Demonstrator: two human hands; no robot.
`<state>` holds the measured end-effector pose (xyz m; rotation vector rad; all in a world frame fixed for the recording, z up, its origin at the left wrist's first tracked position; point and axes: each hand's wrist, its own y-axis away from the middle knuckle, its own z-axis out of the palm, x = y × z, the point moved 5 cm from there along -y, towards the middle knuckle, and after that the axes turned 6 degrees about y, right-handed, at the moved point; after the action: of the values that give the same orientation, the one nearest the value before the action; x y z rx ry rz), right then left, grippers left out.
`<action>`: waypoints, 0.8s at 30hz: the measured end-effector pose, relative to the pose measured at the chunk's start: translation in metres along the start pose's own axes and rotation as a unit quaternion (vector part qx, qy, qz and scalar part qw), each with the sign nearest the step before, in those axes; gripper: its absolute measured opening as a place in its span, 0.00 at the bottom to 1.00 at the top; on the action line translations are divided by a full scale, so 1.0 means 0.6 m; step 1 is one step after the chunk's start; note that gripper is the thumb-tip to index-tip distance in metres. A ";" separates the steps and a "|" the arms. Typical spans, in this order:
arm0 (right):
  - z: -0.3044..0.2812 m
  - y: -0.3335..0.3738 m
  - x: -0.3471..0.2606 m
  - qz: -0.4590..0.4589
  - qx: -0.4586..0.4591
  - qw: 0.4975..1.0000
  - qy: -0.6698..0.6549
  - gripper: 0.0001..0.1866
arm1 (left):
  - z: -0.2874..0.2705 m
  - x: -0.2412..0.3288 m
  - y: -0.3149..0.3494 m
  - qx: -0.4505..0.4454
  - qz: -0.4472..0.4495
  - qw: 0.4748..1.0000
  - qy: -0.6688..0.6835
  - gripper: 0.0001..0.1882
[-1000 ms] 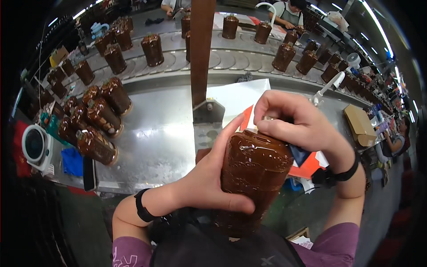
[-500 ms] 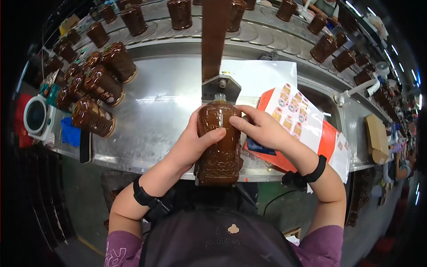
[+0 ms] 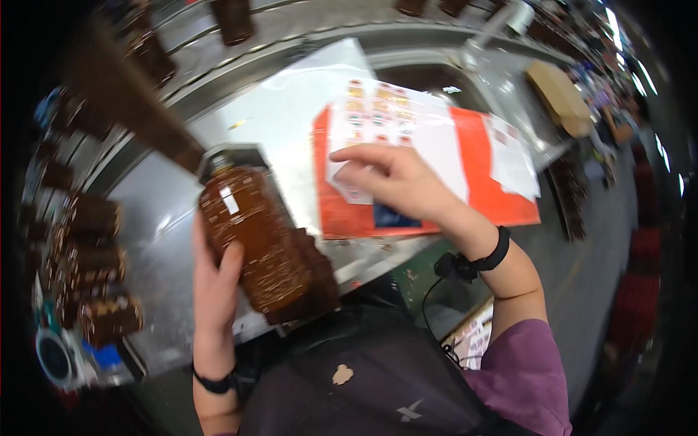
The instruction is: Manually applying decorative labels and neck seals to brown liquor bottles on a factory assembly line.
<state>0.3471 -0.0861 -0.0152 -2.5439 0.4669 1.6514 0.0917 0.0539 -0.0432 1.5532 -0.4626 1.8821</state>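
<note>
On my feed: two hands (image 3: 400, 178), one clasped bottle (image 3: 254, 236)
I count two wristbands (image 3: 496, 248), one cardboard box (image 3: 558, 99); the other bottles (image 3: 91, 265) blur past counting.

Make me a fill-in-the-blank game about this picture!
The left hand holds a brown ____.
The right hand is over a label sheet whose background is ____.
The band on the right wrist is ____.
The sleeve on the right arm is ____.

Missing words: bottle; white; black; purple.

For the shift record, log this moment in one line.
left hand: on brown bottle | right hand: over sticker sheet, contact unclear | sticker sheet: on red sheet
</note>
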 end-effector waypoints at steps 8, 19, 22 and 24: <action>-0.426 0.322 0.255 0.297 0.456 0.810 0.219 0.18 | -0.069 -0.034 0.043 -0.043 0.004 0.996 -0.082 0.42; -0.617 0.219 0.391 0.325 0.416 0.794 0.302 0.22 | -0.051 0.002 0.050 -0.033 0.053 0.993 -0.101 0.51; -0.623 0.182 0.410 0.366 0.337 0.803 0.328 0.26 | -0.054 0.008 0.060 -0.020 0.040 0.993 -0.108 0.51; -0.624 0.185 0.420 0.426 0.260 0.770 0.397 0.28 | -0.060 0.009 0.065 -0.013 0.028 0.993 -0.116 0.51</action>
<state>0.7388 -0.3291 -0.0745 -2.5177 2.0203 0.1988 0.0383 0.0496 -0.0417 1.7659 -0.6371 1.7366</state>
